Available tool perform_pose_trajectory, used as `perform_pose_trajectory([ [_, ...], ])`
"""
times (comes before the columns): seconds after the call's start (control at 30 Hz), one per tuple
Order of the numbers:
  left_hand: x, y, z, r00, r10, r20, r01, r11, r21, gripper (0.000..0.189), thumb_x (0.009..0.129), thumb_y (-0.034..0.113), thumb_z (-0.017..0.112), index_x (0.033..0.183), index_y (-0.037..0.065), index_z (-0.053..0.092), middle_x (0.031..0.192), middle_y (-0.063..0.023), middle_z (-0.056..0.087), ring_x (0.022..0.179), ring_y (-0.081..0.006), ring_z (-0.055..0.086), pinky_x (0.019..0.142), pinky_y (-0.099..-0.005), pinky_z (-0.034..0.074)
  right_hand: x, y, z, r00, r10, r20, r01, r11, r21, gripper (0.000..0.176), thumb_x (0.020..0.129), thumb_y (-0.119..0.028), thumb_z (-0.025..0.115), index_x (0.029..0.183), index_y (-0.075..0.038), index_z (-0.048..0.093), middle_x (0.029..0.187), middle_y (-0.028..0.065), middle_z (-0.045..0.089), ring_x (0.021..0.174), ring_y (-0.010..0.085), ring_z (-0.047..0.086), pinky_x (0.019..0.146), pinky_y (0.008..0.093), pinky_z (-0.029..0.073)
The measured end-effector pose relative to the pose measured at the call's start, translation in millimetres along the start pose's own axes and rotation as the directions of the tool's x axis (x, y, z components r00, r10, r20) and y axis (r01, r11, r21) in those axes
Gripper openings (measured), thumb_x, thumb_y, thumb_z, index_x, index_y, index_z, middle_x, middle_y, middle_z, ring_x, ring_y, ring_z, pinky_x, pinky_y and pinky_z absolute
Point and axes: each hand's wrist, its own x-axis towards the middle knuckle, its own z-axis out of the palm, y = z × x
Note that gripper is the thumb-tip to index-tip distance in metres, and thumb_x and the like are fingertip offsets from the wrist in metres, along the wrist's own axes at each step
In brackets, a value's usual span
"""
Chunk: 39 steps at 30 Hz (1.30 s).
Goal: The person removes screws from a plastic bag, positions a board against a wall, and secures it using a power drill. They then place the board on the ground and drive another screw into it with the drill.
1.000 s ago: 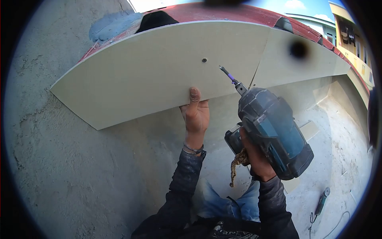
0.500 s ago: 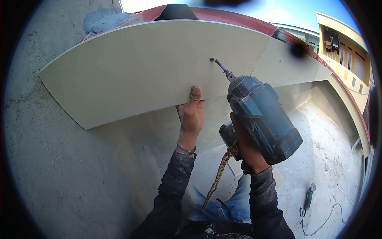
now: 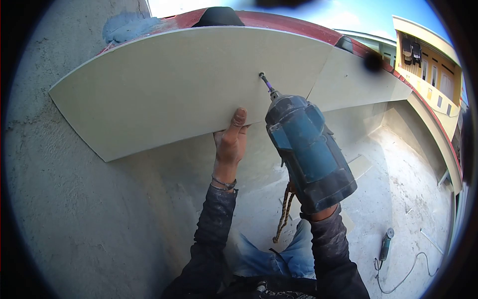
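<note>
A long pale board (image 3: 164, 89) with a curved upper edge runs under the roof edge. My left hand (image 3: 231, 142) grips its lower edge, thumb on the front face and fingers partly hidden behind. My right hand (image 3: 324, 214) is wrapped around the handle of a blue-black cordless impact driver (image 3: 309, 144), whose body hides most of the fingers. The driver's purple-banded bit (image 3: 268, 83) points up at the board and meets a dark screw head (image 3: 261, 74) on its face. A braided rope (image 3: 285, 214) hangs below the driver.
A second pale panel (image 3: 366, 79) adjoins the board at the right. Red roof edging (image 3: 294, 22) runs above, and a rough grey wall (image 3: 55, 199) stands at the left. An angle grinder (image 3: 386, 244) with its cord lies on the concrete floor (image 3: 403, 194) at lower right.
The driver and my right hand have shifted left, and the driver's body stands more upright in view. My left hand keeps its grip on the board, slightly left in view.
</note>
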Motion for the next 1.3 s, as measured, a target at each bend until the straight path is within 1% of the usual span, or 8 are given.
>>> perform_pose_trajectory([
  [0.07,-3.0,2.8,-3.9,0.997,-0.074,-0.031,0.074,0.997,-0.010,0.043,0.088,0.008,0.071,0.128,0.011,0.053,0.120,-0.0022,0.057,0.114,-0.0160,0.055,0.103,-0.0396,0.044,13.1,-21.3,-5.8,0.994,0.091,-0.054,-0.083,0.988,0.129,0.031,0.077,-0.018,0.069,0.102,-0.001,0.062,0.084,0.0159,0.064,0.072,0.0365,0.064,0.062,0.0374,0.049],
  [0.2,-1.1,-4.1,-9.9,0.989,-0.137,-0.047,0.135,0.990,-0.049,0.043,0.088,0.008,0.071,0.126,0.011,0.054,0.119,-0.0015,0.057,0.113,-0.0156,0.055,0.102,-0.0385,0.045,21.4,-39.7,-16.0,0.997,0.060,-0.041,-0.064,0.994,-0.090,0.028,0.076,-0.018,0.070,0.097,0.000,0.063,0.082,0.0160,0.064,0.070,0.0375,0.063,0.060,0.0374,0.048],
  [0.37,4.9,-8.2,-8.9,0.998,-0.067,-0.010,0.067,0.995,-0.072,0.042,0.087,0.007,0.072,0.125,0.012,0.054,0.116,-0.0005,0.057,0.111,-0.0149,0.055,0.101,-0.0382,0.045,25.0,-36.7,-23.0,0.999,0.003,-0.044,-0.003,1.000,0.013,0.022,0.073,-0.014,0.072,0.089,0.000,0.066,0.086,0.0187,0.067,0.073,0.0388,0.065,0.064,0.0372,0.051],
  [0.67,2.1,-7.5,-8.7,0.997,-0.076,0.001,0.076,0.994,-0.080,0.044,0.087,0.008,0.072,0.127,0.013,0.054,0.116,-0.0008,0.057,0.111,-0.0154,0.055,0.102,-0.0394,0.045,20.9,-37.3,-26.6,0.999,0.024,0.034,-0.024,1.000,-0.007,0.025,0.071,-0.012,0.075,0.091,0.000,0.066,0.086,0.0179,0.066,0.075,0.0382,0.066,0.066,0.0367,0.052],
  [0.77,3.1,-6.5,-5.9,0.998,-0.058,0.010,0.058,0.995,-0.078,0.043,0.087,0.008,0.072,0.126,0.013,0.054,0.115,-0.0003,0.057,0.111,-0.0148,0.054,0.101,-0.0386,0.045,20.7,-33.0,-22.3,0.996,-0.083,-0.019,0.082,0.996,-0.038,0.025,0.070,-0.012,0.075,0.090,0.001,0.065,0.087,0.0183,0.066,0.076,0.0381,0.067,0.066,0.0370,0.052],
  [0.97,2.8,-5.7,-9.7,0.995,-0.095,0.013,0.096,0.993,-0.064,0.036,0.087,0.010,0.074,0.119,0.014,0.057,0.109,0.0022,0.058,0.105,-0.0119,0.055,0.097,-0.0351,0.046,21.3,-39.5,-24.3,0.999,0.017,0.044,-0.016,1.000,-0.009,0.027,0.070,-0.011,0.074,0.093,0.001,0.066,0.091,0.0200,0.067,0.078,0.0395,0.067,0.067,0.0368,0.052],
  [1.07,5.0,-5.7,-10.8,0.993,-0.120,0.019,0.121,0.990,-0.072,0.035,0.086,0.010,0.074,0.117,0.014,0.058,0.108,0.0026,0.058,0.104,-0.0114,0.055,0.096,-0.0344,0.046,23.7,-44.4,-23.2,0.996,-0.002,-0.091,0.007,0.999,0.050,0.027,0.070,-0.011,0.074,0.093,0.001,0.066,0.094,0.0191,0.067,0.079,0.0401,0.066,0.067,0.0363,0.052],
  [1.3,5.3,-8.9,-12.0,0.994,-0.111,0.007,0.111,0.989,-0.095,0.039,0.086,0.011,0.075,0.121,0.013,0.057,0.111,0.0013,0.058,0.106,-0.0132,0.055,0.098,-0.0354,0.046,25.8,-41.7,-23.0,0.998,-0.004,-0.069,0.007,0.999,0.044,0.026,0.069,-0.011,0.074,0.091,0.000,0.066,0.094,0.0184,0.066,0.078,0.0409,0.065,0.065,0.0362,0.051],
])
